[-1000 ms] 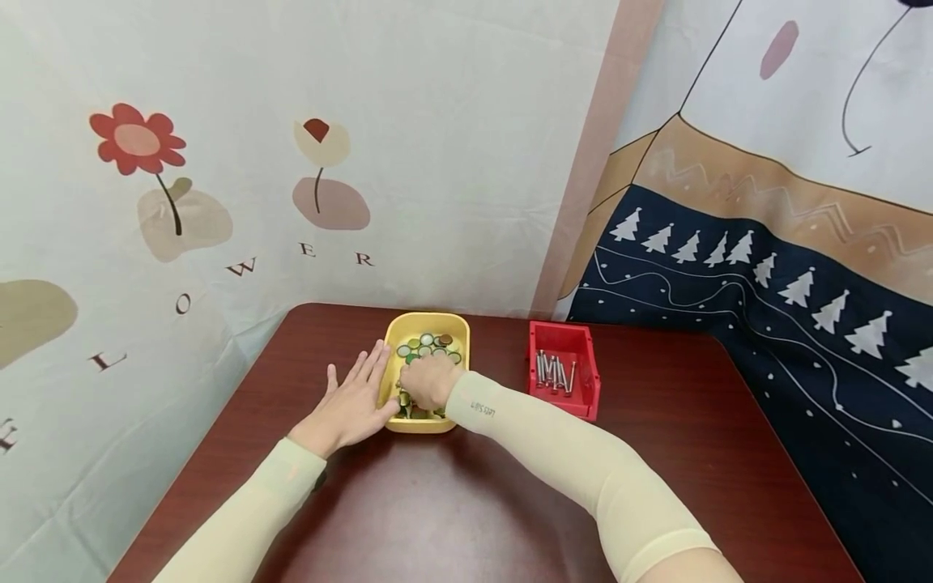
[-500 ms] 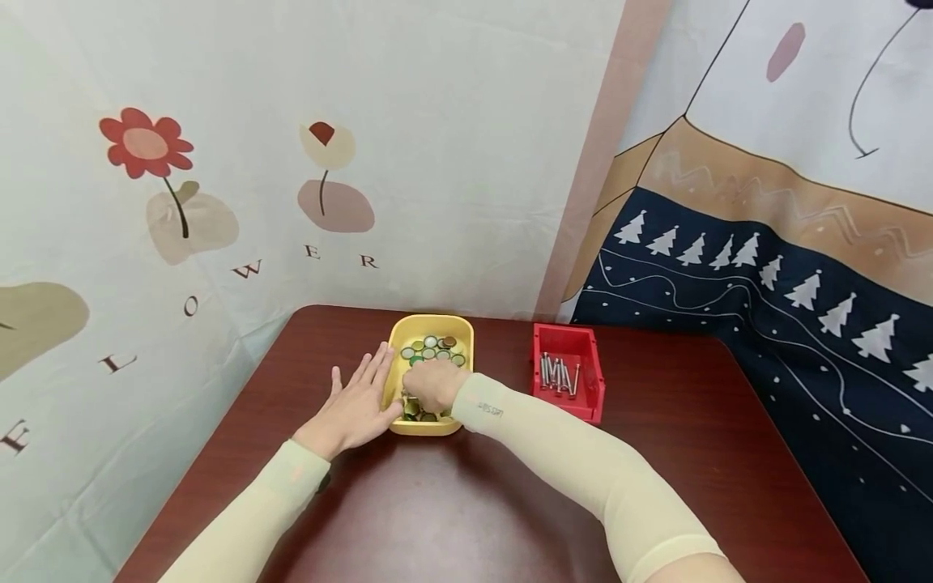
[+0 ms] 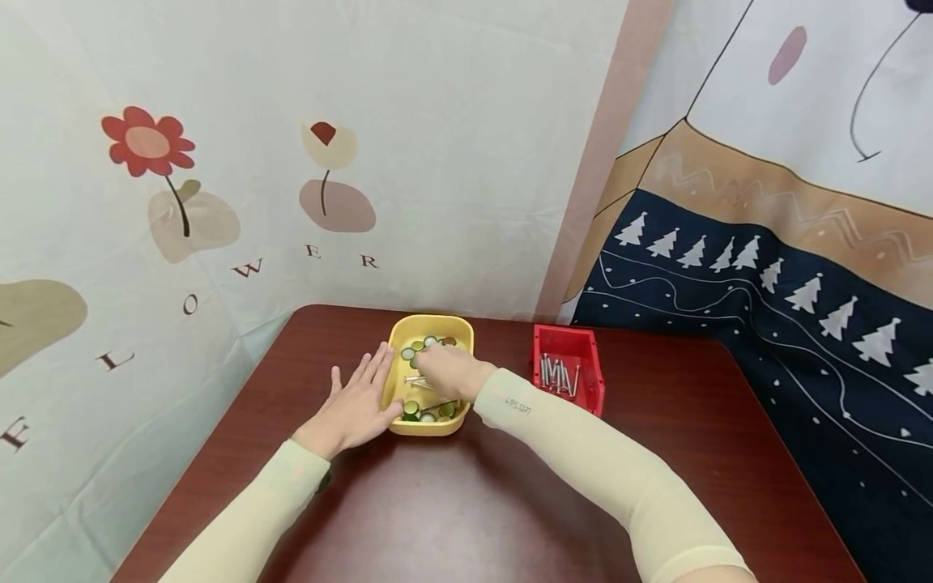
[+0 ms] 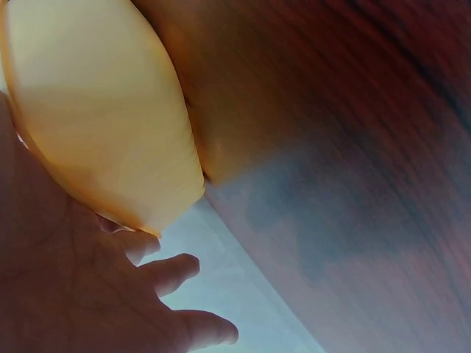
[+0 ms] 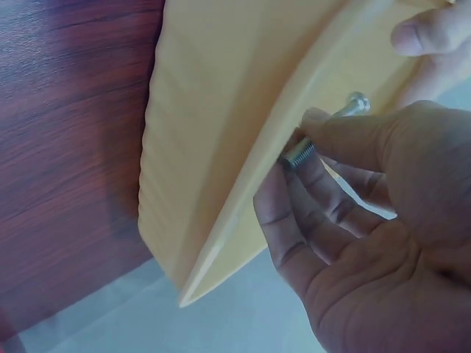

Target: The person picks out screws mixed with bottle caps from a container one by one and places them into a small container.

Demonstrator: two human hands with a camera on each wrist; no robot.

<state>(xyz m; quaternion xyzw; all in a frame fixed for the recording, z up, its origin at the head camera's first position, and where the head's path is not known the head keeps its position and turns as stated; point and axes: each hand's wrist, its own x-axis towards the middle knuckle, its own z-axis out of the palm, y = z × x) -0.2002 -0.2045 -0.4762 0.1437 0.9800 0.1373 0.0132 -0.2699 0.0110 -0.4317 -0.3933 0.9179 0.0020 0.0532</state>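
Observation:
In the head view, a yellow plastic bin [image 3: 426, 431] holds several round green and silver bottle-cap-like discs [image 3: 411, 407]. A bolt [image 3: 440, 405] lies among them. My right hand [image 3: 453, 371] is over the bin, and the right wrist view shows its thumb and fingers pinching a silver bolt [image 5: 298, 156], thread and head both visible. Fingers spread and straight, my left hand [image 3: 353, 409] rests against the bin's left side. The left wrist view has that hand [image 4: 81, 279] beside the yellow wall [image 4: 103, 110].
A red plastic bin [image 3: 600, 385] with several bolts [image 3: 555, 376] stands to the right of the yellow one. Both are on a dark red-brown table [image 3: 466, 510], near its far edge. Printed cloth [image 3: 466, 162] hangs behind.
My right hand has moved up and slightly right within the bin, uncovering discs and a bolt near its front. My left hand keeps its place on the bin's side.

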